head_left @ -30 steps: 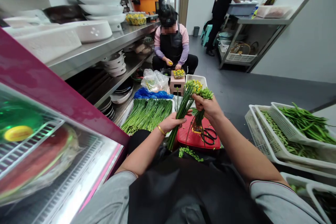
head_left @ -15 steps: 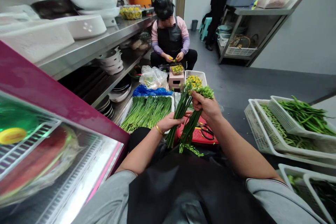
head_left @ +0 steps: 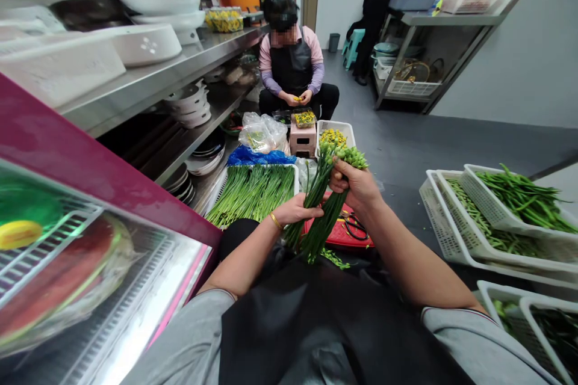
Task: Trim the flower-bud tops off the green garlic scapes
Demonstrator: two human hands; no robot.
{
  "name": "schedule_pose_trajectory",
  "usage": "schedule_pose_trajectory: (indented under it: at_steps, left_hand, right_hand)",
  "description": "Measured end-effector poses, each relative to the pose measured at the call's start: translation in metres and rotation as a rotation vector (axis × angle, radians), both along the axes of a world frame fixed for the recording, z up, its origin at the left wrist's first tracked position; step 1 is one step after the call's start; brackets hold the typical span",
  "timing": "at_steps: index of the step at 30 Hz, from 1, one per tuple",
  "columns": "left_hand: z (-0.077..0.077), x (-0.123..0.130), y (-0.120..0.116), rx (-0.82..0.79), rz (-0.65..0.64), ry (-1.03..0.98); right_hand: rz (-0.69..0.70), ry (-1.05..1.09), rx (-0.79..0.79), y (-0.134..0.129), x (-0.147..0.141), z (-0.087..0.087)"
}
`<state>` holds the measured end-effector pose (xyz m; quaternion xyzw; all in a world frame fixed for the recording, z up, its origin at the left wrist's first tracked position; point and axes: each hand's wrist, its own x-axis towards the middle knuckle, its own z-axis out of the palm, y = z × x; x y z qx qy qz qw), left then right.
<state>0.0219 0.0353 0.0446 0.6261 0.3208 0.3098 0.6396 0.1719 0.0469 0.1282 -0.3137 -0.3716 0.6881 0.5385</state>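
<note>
A bunch of flowering chives [head_left: 326, 216], long green stems with pale buds at the top, is held in front of my apron. My right hand [head_left: 354, 183] is closed around it just under the buds. Lower down, my left hand [head_left: 295, 212], with a gold bracelet at the wrist, is wrapped round the stems; some of its fingers are hidden behind them. Beneath the bunch is a red surface [head_left: 365, 242], partly covered, with black-handled scissors [head_left: 354, 227] lying on it. Loose green bits [head_left: 335, 258] lie near my lap. More chive stems [head_left: 255, 192] fill a white basket ahead on the left.
Opposite me a seated person [head_left: 292, 66] handles yellow flowers above a small tub [head_left: 303, 119]. White baskets [head_left: 445, 222] of green beans stand at the right. A steel shelf [head_left: 180, 66] with dishes and a glass-fronted cabinet [head_left: 189, 264] flank my left. Another person [head_left: 382, 6] stands behind.
The two parts of the bunch have come together, their stems now side by side. My left hand has shifted slightly right along with them. My right hand has barely moved.
</note>
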Motion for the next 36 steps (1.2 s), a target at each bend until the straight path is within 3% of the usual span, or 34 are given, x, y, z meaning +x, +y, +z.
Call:
schedule_pose_trajectory:
  at_steps: [8,11,14,16,18,20,22,25,30,32,36]
  left_hand:
    - [-0.017,0.013,-0.002,-0.06,0.169,-0.018]
    - [-0.027,0.018,-0.005,-0.091,0.177,-0.141]
    - [-0.037,0.025,-0.012,-0.23,0.233,-0.302]
    - [-0.041,0.028,-0.017,-0.354,0.16,-0.374]
    - [-0.042,0.031,-0.022,-0.425,-0.024,-0.405]
    - [-0.04,0.034,-0.024,-0.416,-0.18,-0.412]
    - [-0.036,0.037,-0.023,-0.367,-0.237,-0.392]
    - [-0.03,0.042,-0.02,-0.337,-0.188,-0.294]
    - [-0.013,0.045,-0.006,-0.3,-0.085,-0.123]
    - [-0.002,0.044,0.002,-0.282,-0.073,-0.022]
    - [0.022,0.049,0.014,-0.304,-0.086,0.128]
  right_hand:
    - [-0.039,0.044,-0.005,0.004,-0.006,-0.009]
    - [0.008,0.076,-0.086,0.003,-0.009,-0.014]
    - [0.066,0.105,-0.154,0.003,-0.011,-0.018]
    - [0.101,0.115,-0.182,0.002,-0.011,-0.018]
    - [0.119,0.117,-0.197,0.002,-0.009,-0.018]
    - [0.12,0.111,-0.188,0.001,-0.007,-0.019]
    - [0.094,0.083,-0.154,0.0,-0.004,-0.02]
    - [-0.008,-0.051,-0.052,0.001,0.005,-0.024]
    - [-0.295,-0.365,0.311,0.005,0.038,-0.029]
    - [-0.297,-0.334,0.341,0.006,0.051,-0.036]
    - [-0.173,-0.089,0.21,0.003,0.067,-0.063]
